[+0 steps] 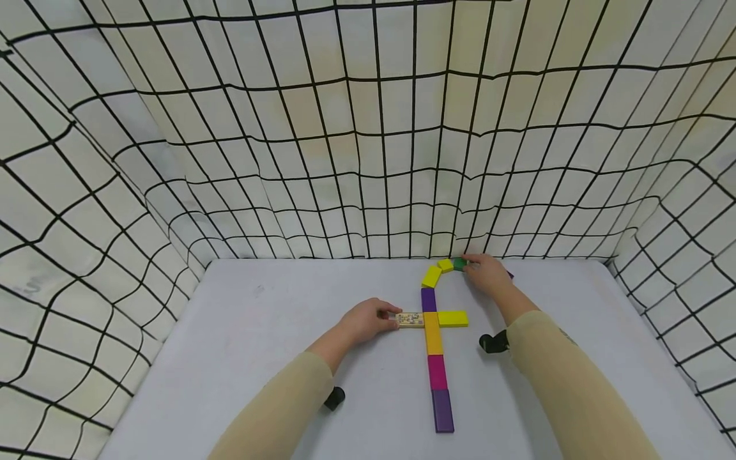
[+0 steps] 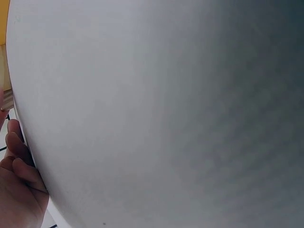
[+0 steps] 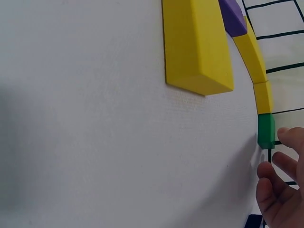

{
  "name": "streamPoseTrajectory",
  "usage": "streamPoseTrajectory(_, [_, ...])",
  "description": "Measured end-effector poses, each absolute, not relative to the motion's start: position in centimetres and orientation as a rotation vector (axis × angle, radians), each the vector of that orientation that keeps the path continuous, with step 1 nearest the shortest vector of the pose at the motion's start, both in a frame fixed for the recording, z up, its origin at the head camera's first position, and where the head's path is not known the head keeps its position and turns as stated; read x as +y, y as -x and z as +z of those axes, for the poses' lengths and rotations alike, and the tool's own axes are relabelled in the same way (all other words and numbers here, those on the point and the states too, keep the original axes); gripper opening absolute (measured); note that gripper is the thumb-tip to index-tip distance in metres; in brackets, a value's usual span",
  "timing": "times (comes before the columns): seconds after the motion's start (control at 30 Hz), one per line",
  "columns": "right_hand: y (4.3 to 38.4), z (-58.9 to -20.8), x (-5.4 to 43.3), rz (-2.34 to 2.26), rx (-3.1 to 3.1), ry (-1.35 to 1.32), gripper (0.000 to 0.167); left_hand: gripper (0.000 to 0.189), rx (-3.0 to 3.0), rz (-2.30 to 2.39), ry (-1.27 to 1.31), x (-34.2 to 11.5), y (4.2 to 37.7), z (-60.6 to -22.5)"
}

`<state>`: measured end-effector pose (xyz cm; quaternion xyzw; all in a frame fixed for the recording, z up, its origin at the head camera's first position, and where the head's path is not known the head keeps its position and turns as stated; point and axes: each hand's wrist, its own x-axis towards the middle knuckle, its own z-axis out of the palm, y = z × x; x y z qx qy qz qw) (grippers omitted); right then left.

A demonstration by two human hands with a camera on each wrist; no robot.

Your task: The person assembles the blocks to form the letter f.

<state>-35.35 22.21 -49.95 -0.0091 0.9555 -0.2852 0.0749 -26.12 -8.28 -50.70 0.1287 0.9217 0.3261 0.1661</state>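
Observation:
My left hand (image 1: 365, 321) pinches the left end of a light wooden block with a printed pattern (image 1: 411, 319) between thumb and fingers. That block's right end meets the side of an orange block (image 1: 433, 333). At the back, my right hand (image 1: 485, 273) has a fingertip right at the right end of a green block (image 1: 459, 264); in the right wrist view its fingers (image 3: 267, 169) are spread apart beside the green block. Left of the green one, two yellow blocks (image 1: 432, 276) curve down to a purple block (image 1: 428, 299). The left wrist view shows mostly white tabletop.
Across from the patterned block, a yellow block (image 1: 453, 319) juts right. Magenta (image 1: 437, 372) and purple (image 1: 443, 411) blocks continue the row toward the front. A dark block (image 1: 510, 275) lies partly hidden behind the right hand. Black netting (image 1: 376, 134) surrounds the white table (image 1: 259, 319).

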Motion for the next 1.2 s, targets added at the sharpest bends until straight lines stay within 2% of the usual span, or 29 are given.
streamPoseTrajectory(0.3, [34.3, -48.7, 23.2, -0.879, 2.877, 0.023, 0.045, 0.032, 2.624, 0.929, -0.361, -8.3, 26.2, -50.8])
streamPoseTrajectory(0.87, [32.8, -48.5, 29.6, -0.907, 2.974, 0.045, 0.044, 0.033, 2.638, 0.942, -0.372, -8.5, 26.3, -50.7])
streamPoseTrajectory(1.2, [31.9, -49.5, 30.5, -0.904, 2.872, -0.012, 0.047, 0.033, 2.621, 0.946, -0.356, -8.4, 26.0, -50.5])
